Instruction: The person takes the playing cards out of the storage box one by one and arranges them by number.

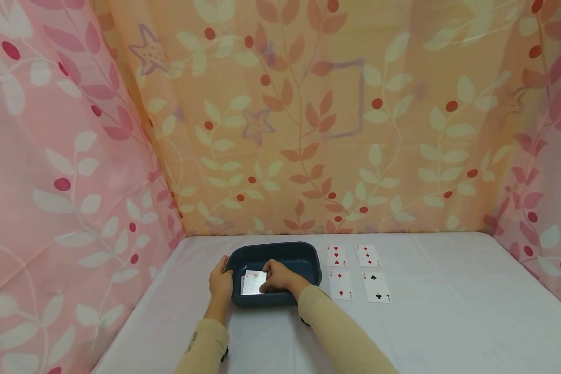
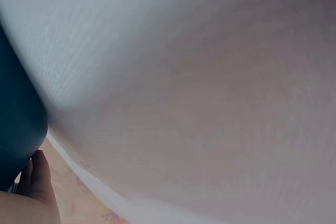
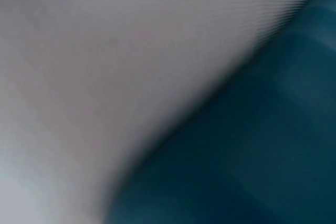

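Note:
A dark blue rectangular basin (image 1: 273,300) stands on the white-covered table. My left hand (image 1: 221,283) grips its left rim, thumb over the edge and fingers outside; the left wrist view shows part of that hand (image 2: 37,195) against the basin's wall (image 2: 18,114). Inside the basin, my right hand (image 1: 280,278) pinches the right side of a playing card (image 1: 253,283) that has a red heart mark near its top. Another white edge shows from under this card at the left. In the right wrist view only the basin's outer wall (image 3: 236,156) and blurred cloth appear, no fingers.
Face-up cards lie right of the basin: a three of hearts (image 1: 336,255) and three of diamonds (image 1: 368,255) behind, a two of diamonds (image 1: 341,284) and two of clubs (image 1: 376,287) in front. Patterned curtains (image 1: 308,130) enclose the table (image 1: 449,311) at the back and sides.

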Demonstrator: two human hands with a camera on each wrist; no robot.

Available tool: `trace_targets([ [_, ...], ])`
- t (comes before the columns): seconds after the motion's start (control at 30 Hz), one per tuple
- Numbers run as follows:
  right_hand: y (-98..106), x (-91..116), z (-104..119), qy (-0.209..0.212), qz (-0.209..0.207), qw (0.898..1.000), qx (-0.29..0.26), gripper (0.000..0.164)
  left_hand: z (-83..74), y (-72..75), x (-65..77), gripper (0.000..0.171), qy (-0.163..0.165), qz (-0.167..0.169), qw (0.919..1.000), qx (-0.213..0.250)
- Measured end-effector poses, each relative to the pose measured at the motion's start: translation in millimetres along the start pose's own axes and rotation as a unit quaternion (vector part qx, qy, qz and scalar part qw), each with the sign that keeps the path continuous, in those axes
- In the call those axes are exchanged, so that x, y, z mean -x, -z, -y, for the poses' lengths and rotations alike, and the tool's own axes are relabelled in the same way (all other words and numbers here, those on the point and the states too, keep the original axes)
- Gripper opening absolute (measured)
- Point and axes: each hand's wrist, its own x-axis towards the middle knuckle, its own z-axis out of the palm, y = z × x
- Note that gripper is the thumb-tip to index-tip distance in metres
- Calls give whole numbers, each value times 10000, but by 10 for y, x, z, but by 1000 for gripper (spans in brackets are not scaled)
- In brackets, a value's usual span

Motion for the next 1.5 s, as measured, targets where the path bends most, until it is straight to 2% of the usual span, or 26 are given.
trace_targets([
  [0.13, 0, -18, -5, 2, -123, 9983, -566, 34, -4, 10, -6, 50, -6, -36, 10000, -38],
  [0.33, 3, -57, 84, 345, -335, 9928, -1094, 28, -39, 75, -45, 50, 80, -33, 10000, -9],
  [0.5, 75, -67, 96, 585, -813, 9746, -2003, 31, -47, 81, -69, 51, 46, 32, 10000, -59],
  [0.6, 161, 15, 150, 692, -1023, 9663, -2259, 33, -49, 73, -84, 51, 37, 60, 10000, -36],
  [0.8, 313, 62, 77, 606, -1119, 9659, -2255, 38, -78, 73, -82, 51, 60, 99, 9999, -125],
  [1.23, 568, 385, 75, 225, -1260, 9742, -1860, 42, -42, 82, -61, 51, 85, 180, 9998, -95],
  [1.5, 688, 554, 41, 11, -1485, 9711, -1870, 42, -27, 60, 8, 52, 67, 198, 9998, -14],
])
